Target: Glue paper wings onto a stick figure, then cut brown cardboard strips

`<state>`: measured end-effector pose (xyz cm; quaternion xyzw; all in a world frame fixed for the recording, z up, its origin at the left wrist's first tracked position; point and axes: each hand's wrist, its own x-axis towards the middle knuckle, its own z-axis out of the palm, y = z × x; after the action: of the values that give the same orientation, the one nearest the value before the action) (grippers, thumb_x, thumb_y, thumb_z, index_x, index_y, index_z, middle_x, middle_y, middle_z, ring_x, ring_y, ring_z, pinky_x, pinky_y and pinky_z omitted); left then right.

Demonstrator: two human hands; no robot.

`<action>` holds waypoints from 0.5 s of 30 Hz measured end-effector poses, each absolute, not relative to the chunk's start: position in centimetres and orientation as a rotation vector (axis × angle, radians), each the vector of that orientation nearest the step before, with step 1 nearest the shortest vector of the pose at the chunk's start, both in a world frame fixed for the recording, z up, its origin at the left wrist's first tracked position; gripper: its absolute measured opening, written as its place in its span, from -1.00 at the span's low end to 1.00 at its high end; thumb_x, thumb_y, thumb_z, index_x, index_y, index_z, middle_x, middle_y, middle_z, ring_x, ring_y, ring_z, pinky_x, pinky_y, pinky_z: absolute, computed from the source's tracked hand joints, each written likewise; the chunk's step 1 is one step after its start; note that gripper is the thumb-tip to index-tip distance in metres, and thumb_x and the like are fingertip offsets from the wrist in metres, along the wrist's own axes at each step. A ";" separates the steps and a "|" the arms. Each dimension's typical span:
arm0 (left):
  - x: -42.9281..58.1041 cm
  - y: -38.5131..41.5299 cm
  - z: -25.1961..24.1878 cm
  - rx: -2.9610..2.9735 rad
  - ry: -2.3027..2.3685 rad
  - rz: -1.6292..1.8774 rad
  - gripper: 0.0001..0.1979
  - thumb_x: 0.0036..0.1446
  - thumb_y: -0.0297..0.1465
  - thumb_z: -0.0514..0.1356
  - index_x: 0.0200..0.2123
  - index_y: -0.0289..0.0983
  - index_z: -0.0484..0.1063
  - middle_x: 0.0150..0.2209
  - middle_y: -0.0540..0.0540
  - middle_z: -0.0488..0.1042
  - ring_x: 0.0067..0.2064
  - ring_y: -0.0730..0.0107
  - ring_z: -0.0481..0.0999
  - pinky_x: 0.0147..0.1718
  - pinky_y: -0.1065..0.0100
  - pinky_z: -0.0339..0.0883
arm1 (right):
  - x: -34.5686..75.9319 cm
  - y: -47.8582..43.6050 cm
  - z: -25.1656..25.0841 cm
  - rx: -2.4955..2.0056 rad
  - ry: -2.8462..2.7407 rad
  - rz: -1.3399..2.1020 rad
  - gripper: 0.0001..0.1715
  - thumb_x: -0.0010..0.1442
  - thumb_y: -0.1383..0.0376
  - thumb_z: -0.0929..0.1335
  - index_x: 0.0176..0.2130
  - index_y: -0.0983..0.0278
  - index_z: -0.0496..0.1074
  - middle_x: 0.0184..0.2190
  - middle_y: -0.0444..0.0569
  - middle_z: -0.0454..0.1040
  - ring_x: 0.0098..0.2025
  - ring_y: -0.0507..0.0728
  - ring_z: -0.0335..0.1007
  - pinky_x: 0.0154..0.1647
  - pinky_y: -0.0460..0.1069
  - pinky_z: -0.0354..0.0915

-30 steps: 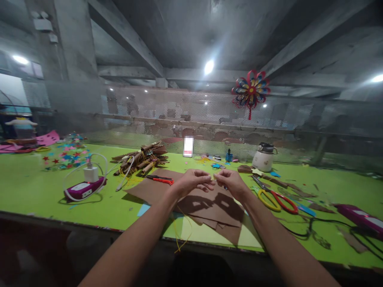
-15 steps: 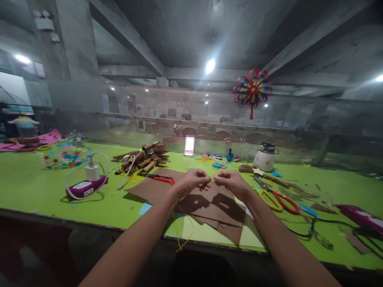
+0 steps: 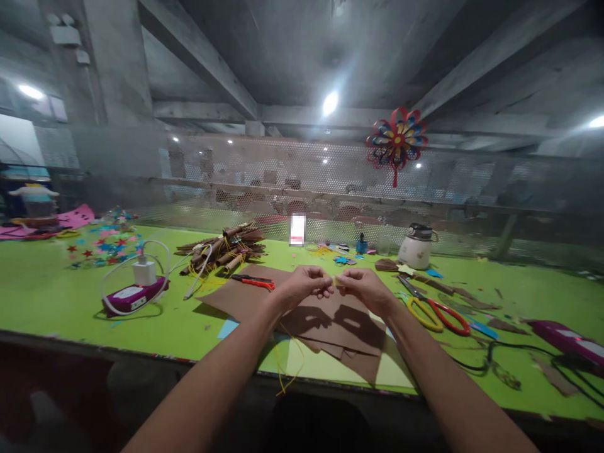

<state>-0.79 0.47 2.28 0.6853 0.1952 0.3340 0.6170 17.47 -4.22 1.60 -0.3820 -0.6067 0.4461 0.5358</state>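
My left hand (image 3: 307, 286) and my right hand (image 3: 364, 288) are raised over the work surface with fingertips nearly meeting. Each pinches at a tiny pale yellow piece (image 3: 336, 282) between them; it is too small to name. Below lie several brown paper sheets (image 3: 349, 327), on which the shadows of both hands fall. Under those is a pale yellow sheet (image 3: 306, 363). A yellow string (image 3: 289, 377) trails over the table's front edge beneath my left forearm. On the brown paper, left of my left hand, rests a red-and-black cutter (image 3: 255, 281).
Scissors (image 3: 431, 311) with yellow and red handles lie right of my right hand, near a white jug (image 3: 417, 246). Rolled brown paper pieces (image 3: 226, 248) are heaped at left, behind a purple power strip (image 3: 136, 296). Another purple strip (image 3: 569, 345) with black cable sits far right.
Both hands keep almost the same pose, fingertips close together. The whole view has shifted very slightly; nothing on the table has visibly moved.
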 end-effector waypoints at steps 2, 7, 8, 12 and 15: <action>-0.9 0.7 2.3 1.517 0.453 0.772 -0.70 -0.13 -0.27 0.36 -0.46 -0.38 0.40 -0.51 -0.09 0.47 -0.52 0.54 0.37 -0.51 0.44 0.14 | 17.9 -4.2 1.7 -0.866 -1.434 1.187 -0.62 -0.06 0.08 0.46 -0.48 0.38 0.47 -0.54 -0.07 0.41 -0.47 0.01 0.29 -0.38 -0.05 0.21; -1.1 1.1 2.2 1.449 0.415 0.728 -0.69 -0.15 -0.29 0.38 -0.44 -0.40 0.40 -0.52 -0.09 0.46 -0.52 0.55 0.37 -0.51 0.45 0.14 | 18.8 -4.2 1.8 -0.796 -1.502 1.315 -0.63 -0.01 0.09 0.44 -0.42 0.39 0.51 -0.45 0.01 0.47 -0.47 0.00 0.31 -0.36 -0.03 0.24; -1.1 1.0 2.2 1.449 0.399 0.714 -0.69 -0.14 -0.29 0.37 -0.43 -0.40 0.41 -0.51 -0.10 0.46 -0.52 0.55 0.37 -0.50 0.45 0.15 | 18.8 -4.3 1.8 -0.785 -1.517 1.324 -0.65 -0.01 0.11 0.45 -0.43 0.39 0.51 -0.45 0.01 0.47 -0.47 -0.01 0.32 -0.35 -0.03 0.24; -1.1 0.8 2.3 1.448 0.343 0.675 -0.70 -0.12 -0.31 0.37 -0.40 -0.41 0.41 -0.50 -0.09 0.47 -0.50 0.55 0.39 -0.48 0.47 0.18 | 18.4 -4.7 1.9 -0.739 -1.547 1.372 -0.71 0.00 0.16 0.46 -0.45 0.39 0.51 -0.46 0.00 0.46 -0.45 0.00 0.32 -0.34 -0.03 0.25; -1.1 0.5 2.4 1.444 0.316 0.661 -0.70 -0.11 -0.32 0.37 -0.40 -0.41 0.41 -0.50 -0.08 0.46 -0.50 0.57 0.39 -0.47 0.48 0.19 | 18.1 -5.0 2.0 -0.707 -1.548 1.402 -0.72 0.01 0.17 0.45 -0.43 0.38 0.51 -0.45 0.00 0.45 -0.44 0.02 0.32 -0.34 -0.03 0.25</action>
<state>-1.14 0.49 2.42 0.6455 0.1412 0.2956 0.6899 18.07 -5.03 2.03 -0.2861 -0.6264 0.5675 0.4513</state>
